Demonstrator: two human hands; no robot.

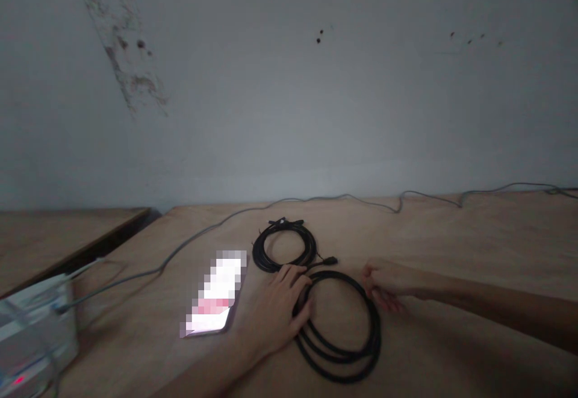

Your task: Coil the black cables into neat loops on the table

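Note:
A loosely looped black cable [336, 359] lies on the wooden table. My left hand [282, 304] rests over its left side, with the thumb and fingers closed around the strands. At the right edge of the same loops, my right hand [383, 283] has its fingers curled in against the cable; part of this grip is hidden. A dark connector [331, 261] sticks out to the right, just above the looped cable. Behind my left fingers lies a second coil of black cable [259, 250], tied, with plug ends at its far side.
Left of my left hand lies a phone [221, 292] with a bright, blurred screen. A white box [40, 338] with a red light stands at the lower left. A thin grey wire [194, 238] runs from it along the wall [289, 115]. A gap [90, 244] separates another tabletop.

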